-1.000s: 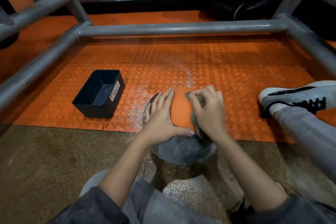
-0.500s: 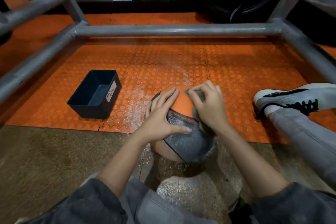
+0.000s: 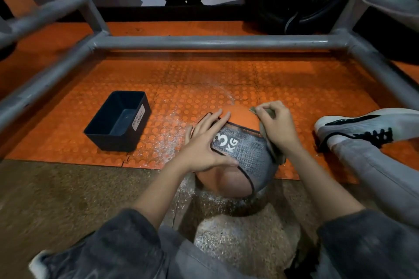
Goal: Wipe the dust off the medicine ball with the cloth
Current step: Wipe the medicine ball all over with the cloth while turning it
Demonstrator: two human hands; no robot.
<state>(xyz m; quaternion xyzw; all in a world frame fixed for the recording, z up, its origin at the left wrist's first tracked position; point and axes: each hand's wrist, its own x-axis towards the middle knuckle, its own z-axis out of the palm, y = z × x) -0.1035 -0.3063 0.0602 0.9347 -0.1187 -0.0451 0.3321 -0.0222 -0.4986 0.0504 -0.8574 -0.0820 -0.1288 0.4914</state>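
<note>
Since a second before, the orange-and-grey textured medicine ball [image 3: 240, 154] had turned, and its grey panel marked "3 KG" now faced up where plain orange had shown. The left hand [image 3: 201, 145] lay flat against the ball's left side, fingers straight and spread. The right hand [image 3: 278, 127] was curled round a crumpled olive cloth [image 3: 278, 155], pressing it to the ball's right side. The ball sat between both hands at the near edge of the orange studded floor mat [image 3: 204, 79].

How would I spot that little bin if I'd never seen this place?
Find the grey pipe frame over the orange studded mat. On the mat, left of the ball, sits the bin. It is the only dark open box there, with a white handwritten label on its side.
</note>
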